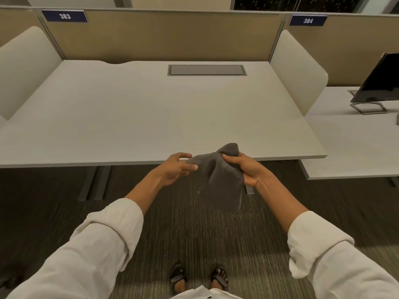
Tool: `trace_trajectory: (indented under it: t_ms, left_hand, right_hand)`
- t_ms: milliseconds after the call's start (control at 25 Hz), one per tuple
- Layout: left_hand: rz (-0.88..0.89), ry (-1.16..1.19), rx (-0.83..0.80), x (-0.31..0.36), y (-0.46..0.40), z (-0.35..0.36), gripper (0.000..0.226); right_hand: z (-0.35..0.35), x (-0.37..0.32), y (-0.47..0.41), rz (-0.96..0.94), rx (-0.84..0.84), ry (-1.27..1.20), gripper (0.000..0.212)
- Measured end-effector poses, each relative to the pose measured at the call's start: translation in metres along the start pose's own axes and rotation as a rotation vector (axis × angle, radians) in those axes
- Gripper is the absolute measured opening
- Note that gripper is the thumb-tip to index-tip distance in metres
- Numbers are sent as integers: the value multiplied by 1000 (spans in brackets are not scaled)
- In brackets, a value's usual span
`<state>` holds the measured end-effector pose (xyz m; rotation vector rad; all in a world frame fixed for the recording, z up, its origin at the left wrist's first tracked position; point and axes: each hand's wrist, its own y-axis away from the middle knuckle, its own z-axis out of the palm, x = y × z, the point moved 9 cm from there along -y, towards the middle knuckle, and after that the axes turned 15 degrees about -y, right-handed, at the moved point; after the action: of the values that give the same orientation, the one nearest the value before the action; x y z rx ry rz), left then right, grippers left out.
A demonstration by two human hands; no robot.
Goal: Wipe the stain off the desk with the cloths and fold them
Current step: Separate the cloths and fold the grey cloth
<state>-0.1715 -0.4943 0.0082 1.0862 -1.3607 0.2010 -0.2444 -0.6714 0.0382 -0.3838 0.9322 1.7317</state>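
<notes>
Now | grey cloth (218,180) between hands (hanging) | left hand (177,168) pinches | right hand (244,167) grips

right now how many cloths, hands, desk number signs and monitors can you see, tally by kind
grey cloth: 1, gripped by both hands
hands: 2, left hand, right hand
desk number signs: 2, sign 383, sign 384
monitor: 1
total: 6
</notes>
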Motion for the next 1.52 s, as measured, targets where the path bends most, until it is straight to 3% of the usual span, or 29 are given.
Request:
trace_trajectory:
  t_ms: [80, 160, 280, 360, 520, 600, 640, 720, 760, 840, 960, 1120, 1320, 1520]
  left_hand:
    - [64, -53, 74, 6, 0, -5, 49]
    - [110, -262, 147, 11, 1, -14, 45]
    - [126, -515, 183, 12, 3, -20, 41]
    - [84, -534, 171, 3, 0, -19, 35]
    - [-153, -414, 147, -25, -6, -19, 20]
    - [-333, -327, 22, -42, 2, -15, 47]
    - [-375, -320, -42, -45, 6, -13, 64]
    - [-377, -441, -122, -45, 9, -18, 77]
    - [-368, -545, -150, -43, 10, -20, 73]
    - [-356, -760, -172, -41, 13, -24, 61]
    - [-311, -912, -139, -35, 11, -27, 34]
    - [-203, -812, -90, -30, 11, -28, 26]
    - [-54, -536, 42, -36, 17, -44, 30]
    - [-100, -424, 111, -48, 17, -54, 23]
  right_hand:
    - [-1, 5, -3, 38, 23, 42, 22]
    - [-14, 12, -9, 85, 140, 141, 24]
    - [-47, 22, -16, 92, 390, 524, 35]
    - [-56, 25, -20, 65, 476, 816, 41]
    - [-55, 21, -25, 17, 566, 1085, 46]
    - [-55, 22, -27, 12, 580, 1044, 41]
    - [-57, 24, -26, 36, 582, 984, 50]
    - [-55, 29, -25, 109, 501, 862, 74]
    - [-52, 32, -26, 149, 413, 835, 74]
    - [-39, 39, -27, 228, 189, 908, 60]
    - [-20, 55, -28, 282, -86, 1234, 37]
    - [-17, 53, -40, 155, -32, 1292, 25]
    - [-30, 38, -42, 0, 44, 1027, 36]
    - [-28, 34, -45, -44, -10, 1023, 31]
